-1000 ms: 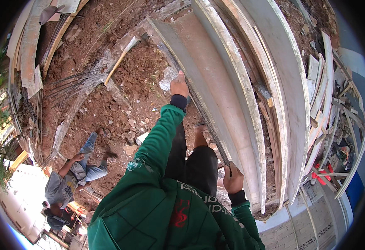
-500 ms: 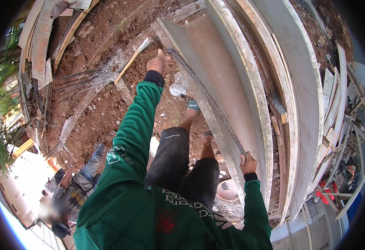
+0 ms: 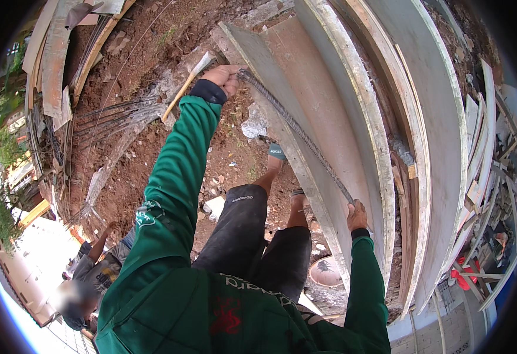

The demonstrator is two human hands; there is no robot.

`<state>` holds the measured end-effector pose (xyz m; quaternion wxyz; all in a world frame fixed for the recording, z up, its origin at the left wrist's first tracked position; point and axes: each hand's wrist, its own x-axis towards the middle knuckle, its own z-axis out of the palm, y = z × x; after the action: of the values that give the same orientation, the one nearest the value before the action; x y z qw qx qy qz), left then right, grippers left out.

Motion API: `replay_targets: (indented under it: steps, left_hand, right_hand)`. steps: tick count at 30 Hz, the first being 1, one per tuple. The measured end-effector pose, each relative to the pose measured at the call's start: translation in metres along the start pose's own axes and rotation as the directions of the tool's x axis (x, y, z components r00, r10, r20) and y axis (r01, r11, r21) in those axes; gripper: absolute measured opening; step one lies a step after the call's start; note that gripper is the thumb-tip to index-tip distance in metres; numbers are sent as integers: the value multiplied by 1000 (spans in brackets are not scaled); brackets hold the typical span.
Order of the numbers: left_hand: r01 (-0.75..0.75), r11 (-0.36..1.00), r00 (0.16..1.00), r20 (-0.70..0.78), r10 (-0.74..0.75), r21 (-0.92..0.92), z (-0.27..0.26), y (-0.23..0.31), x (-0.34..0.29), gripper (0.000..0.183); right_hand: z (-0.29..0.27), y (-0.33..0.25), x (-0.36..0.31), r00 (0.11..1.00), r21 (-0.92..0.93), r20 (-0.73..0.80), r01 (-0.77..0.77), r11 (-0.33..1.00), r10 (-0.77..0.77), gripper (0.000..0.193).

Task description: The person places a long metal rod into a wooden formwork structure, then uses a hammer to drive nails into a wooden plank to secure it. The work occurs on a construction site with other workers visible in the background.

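Observation:
A long, dark, ribbed steel bar (image 3: 299, 133) runs slantwise between my hands, over a grey channel-shaped form (image 3: 323, 100). At its far left end my left hand (image 3: 223, 78) is closed on it, the wrist bent and the knuckles up. My right hand (image 3: 357, 216) grips the near right end, fingers wrapped round it. Both hands hold the bar above the form's left wall and trough. Just left of my left hand, an axe-like tool (image 3: 181, 88) with a pale wooden handle lies on the soil.
More long boards (image 3: 412, 118) stand curved in the view on the right, with scrap wood (image 3: 476, 177) beyond. Thin rods (image 3: 108, 118) and planks (image 3: 58, 59) lie at the left. Another person (image 3: 102, 277) is at the lower left. A round lid-like disc (image 3: 324, 271) lies near the form.
My left hand has turned at the wrist and shifted slightly left and up. The right hand has moved a little right and up, still holding the bar. The other person has shifted lower.

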<state>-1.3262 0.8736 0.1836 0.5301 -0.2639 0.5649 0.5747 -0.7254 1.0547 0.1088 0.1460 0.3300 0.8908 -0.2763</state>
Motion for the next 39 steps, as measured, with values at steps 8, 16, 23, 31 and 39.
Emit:
replay_targets:
  steps: [8,16,23,31,39]
  left_hand:
    - [-393,919,914,-128,384,-47,-34,-2,-18,12]
    - [-452,851,875,55,481,-267,-32,-69,-74,21]
    - [-327,804,902,91,422,-496,-21,-89,-78,33]
    - [-269,834,930,97,355,-482,3,-107,-63,21]
    - [-336,888,941,-65,333,-314,23,-116,-48,22]
  right_hand:
    - [-44,-73,-62,1000,117,2,7,993,-8,29]
    - [-226,-263,-118,977,42,136,-173,984,166,27]
    - [-305,-362,-70,960,8,192,-209,978,204,29]
    - [-289,-350,-68,977,-242,135,-129,962,165,30]
    - [-242,-285,-80,995,-91,54,-75,993,81,29]
